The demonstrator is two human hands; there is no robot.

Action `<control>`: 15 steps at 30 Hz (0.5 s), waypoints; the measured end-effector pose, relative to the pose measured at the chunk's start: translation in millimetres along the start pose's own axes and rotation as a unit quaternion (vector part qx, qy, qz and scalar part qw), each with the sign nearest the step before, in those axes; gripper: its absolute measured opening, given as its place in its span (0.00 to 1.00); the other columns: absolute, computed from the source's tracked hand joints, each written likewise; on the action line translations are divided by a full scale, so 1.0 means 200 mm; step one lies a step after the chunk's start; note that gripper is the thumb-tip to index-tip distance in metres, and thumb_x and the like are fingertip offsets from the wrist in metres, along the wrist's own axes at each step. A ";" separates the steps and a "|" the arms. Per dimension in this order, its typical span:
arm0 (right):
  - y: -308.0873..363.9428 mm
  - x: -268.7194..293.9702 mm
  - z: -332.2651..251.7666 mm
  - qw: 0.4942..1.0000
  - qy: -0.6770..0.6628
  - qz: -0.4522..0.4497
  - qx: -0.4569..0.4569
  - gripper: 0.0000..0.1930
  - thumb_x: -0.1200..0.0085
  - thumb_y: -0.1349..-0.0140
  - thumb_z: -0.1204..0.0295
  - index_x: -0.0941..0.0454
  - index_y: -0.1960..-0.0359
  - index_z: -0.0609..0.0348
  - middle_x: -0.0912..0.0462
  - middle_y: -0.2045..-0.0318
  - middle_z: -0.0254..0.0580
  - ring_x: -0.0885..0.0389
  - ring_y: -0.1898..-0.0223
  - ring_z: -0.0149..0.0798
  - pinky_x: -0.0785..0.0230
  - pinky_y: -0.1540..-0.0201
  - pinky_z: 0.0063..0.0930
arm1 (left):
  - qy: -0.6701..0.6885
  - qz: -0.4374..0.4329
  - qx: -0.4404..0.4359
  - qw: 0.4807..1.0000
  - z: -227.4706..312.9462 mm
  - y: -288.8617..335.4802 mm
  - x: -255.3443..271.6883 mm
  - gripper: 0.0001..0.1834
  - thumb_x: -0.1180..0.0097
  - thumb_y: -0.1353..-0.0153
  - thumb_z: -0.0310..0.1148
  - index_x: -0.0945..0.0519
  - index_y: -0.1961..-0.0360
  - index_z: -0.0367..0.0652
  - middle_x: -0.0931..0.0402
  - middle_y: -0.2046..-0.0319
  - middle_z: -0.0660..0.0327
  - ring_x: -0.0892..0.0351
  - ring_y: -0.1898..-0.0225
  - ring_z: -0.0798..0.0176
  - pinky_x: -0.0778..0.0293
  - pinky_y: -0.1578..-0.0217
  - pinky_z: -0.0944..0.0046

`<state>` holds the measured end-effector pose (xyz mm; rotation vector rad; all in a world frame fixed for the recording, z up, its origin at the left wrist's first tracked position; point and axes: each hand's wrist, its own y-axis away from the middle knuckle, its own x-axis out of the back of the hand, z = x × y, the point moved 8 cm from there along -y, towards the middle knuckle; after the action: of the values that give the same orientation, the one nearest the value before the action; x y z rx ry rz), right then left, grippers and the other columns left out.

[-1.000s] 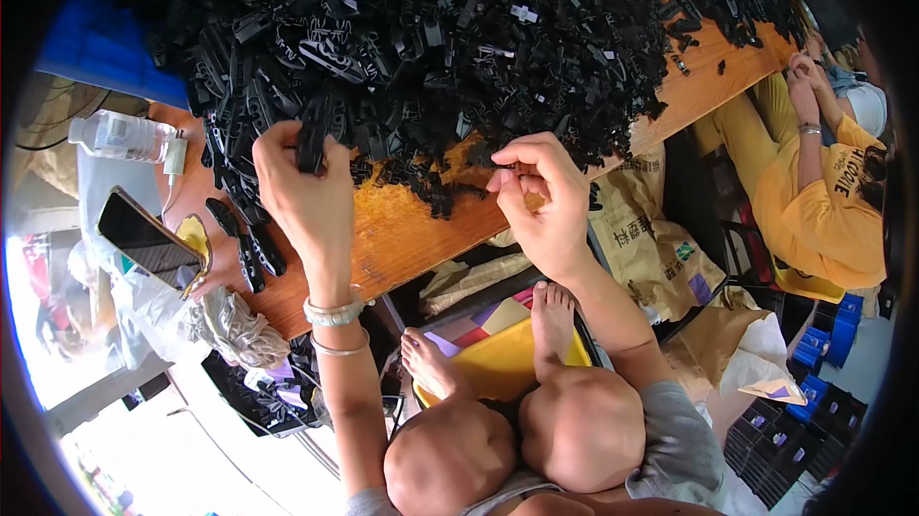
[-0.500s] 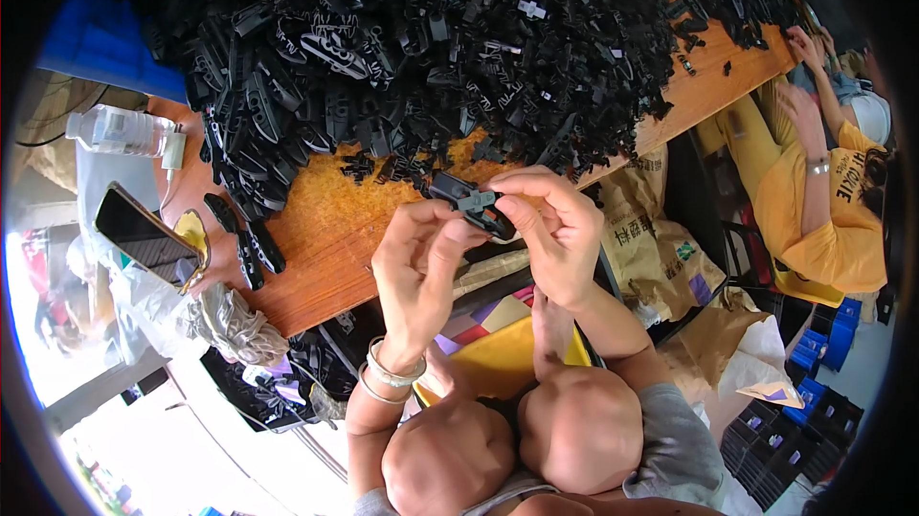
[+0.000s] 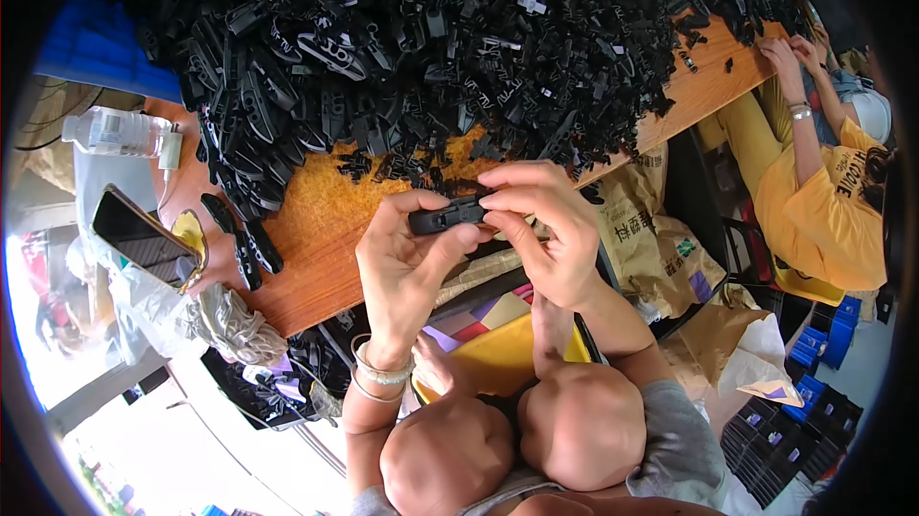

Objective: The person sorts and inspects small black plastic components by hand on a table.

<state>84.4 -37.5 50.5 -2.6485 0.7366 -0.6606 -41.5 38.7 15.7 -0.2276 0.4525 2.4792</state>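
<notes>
Both hands hold a small, long black plastic part above the near edge of the wooden table. My left hand pinches its left end between thumb and fingers. With thumb and forefinger closed, my right hand grips the other end, and its fingertips cover that end. A recess shows along the part's upper face. Just beyond my hands lies a big heap of black plastic parts, long shells and small clip-like pieces mixed together. Several long black pieces lie apart on the table to the left.
A phone leans at the table's left, near a clear plastic bottle. Below it lies a bundle of pale gloves or cloth. Brown paper sacks stand at the right. A person in yellow sits beyond them, hands at the table.
The part in my hands has been turned, so a black recessed face shows instead of the grey piece on top. My left hand has shifted slightly left. The other person's hands moved onto the table edge.
</notes>
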 end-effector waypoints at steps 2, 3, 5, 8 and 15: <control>0.00 0.00 -0.03 1.000 -0.002 -0.003 0.013 0.09 0.44 0.45 0.82 0.22 0.61 0.66 0.20 0.64 0.47 0.22 0.64 0.32 0.31 0.61 0.24 | -0.008 0.005 -0.018 1.000 0.01 0.00 0.01 0.14 0.44 0.44 0.16 0.32 0.57 0.32 0.21 0.66 0.51 0.18 0.67 0.64 0.22 0.66 0.71; 0.00 -0.02 0.02 0.995 -0.062 -0.031 -0.076 0.11 0.43 0.46 0.82 0.22 0.59 0.66 0.20 0.65 0.45 0.23 0.66 0.30 0.31 0.63 0.23 | -0.015 0.008 -0.037 0.999 0.02 0.00 0.01 0.14 0.44 0.44 0.17 0.31 0.57 0.32 0.21 0.66 0.52 0.18 0.68 0.65 0.22 0.67 0.71; 0.06 -0.07 0.11 0.970 -0.130 -0.086 -0.188 0.16 0.41 0.48 0.82 0.24 0.56 0.67 0.21 0.66 0.40 0.26 0.70 0.26 0.34 0.66 0.19 | -0.047 0.000 -0.034 0.998 0.01 0.01 0.04 0.12 0.44 0.44 0.17 0.30 0.59 0.32 0.21 0.67 0.52 0.18 0.68 0.65 0.22 0.68 0.71; 0.10 -0.09 0.15 0.944 -0.218 -0.080 -0.234 0.15 0.42 0.46 0.81 0.25 0.55 0.70 0.22 0.68 0.37 0.28 0.70 0.24 0.35 0.68 0.18 | -0.098 -0.015 -0.035 0.994 0.00 0.02 0.03 0.10 0.44 0.44 0.18 0.28 0.61 0.32 0.21 0.68 0.53 0.18 0.68 0.66 0.23 0.68 0.71; 0.22 -0.09 0.24 0.877 -0.304 -0.146 -0.343 0.13 0.41 0.46 0.81 0.24 0.58 0.70 0.21 0.69 0.37 0.23 0.70 0.26 0.31 0.67 0.18 | -0.270 -0.108 -0.100 0.952 0.07 0.03 -0.01 0.15 0.37 0.47 0.25 0.23 0.58 0.33 0.19 0.72 0.57 0.18 0.69 0.68 0.23 0.68 0.70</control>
<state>76.8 -55.4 -13.9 -3.3500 0.4200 0.4981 -44.9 38.5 30.1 0.3046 -0.0539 2.2440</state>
